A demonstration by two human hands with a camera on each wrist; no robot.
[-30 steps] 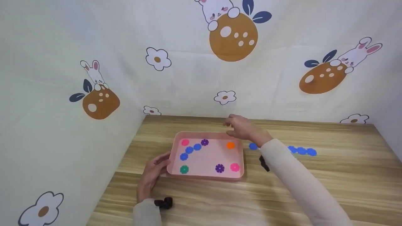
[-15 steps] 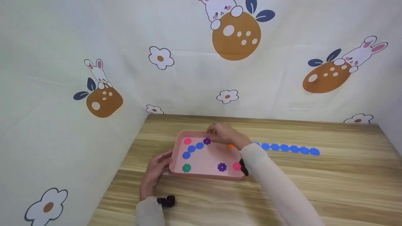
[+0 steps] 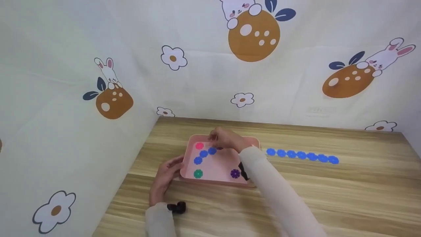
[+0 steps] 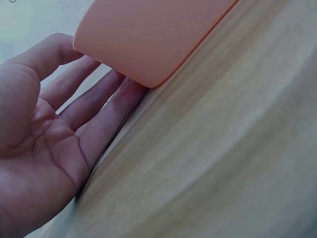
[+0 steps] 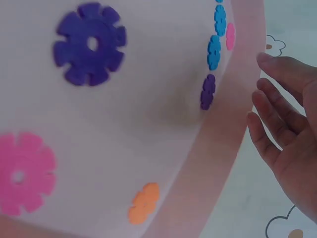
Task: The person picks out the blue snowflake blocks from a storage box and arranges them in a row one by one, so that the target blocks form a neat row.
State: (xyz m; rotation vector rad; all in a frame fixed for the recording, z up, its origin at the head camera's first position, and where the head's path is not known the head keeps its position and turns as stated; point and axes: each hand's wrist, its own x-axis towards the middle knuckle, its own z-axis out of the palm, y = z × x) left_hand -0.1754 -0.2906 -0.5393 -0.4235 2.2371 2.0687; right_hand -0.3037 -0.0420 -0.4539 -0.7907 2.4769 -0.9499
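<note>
Head view: left hand (image 3: 166,177) flat against pink tray (image 3: 227,140), fingers straight; right hand (image 3: 225,139) loosely open over 1 purple disc (image 5: 208,91), perhaps nudging neighbouring blue discs (image 3: 204,153) astray.

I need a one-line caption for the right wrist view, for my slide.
An open right hand hovers beside the far rim of a pink tray holding purple, pink, orange and blue flower discs.

Pink tray (image 3: 190,154), blue discs (image 3: 301,155) (bunny-print wall (image 3: 253,36))
</note>
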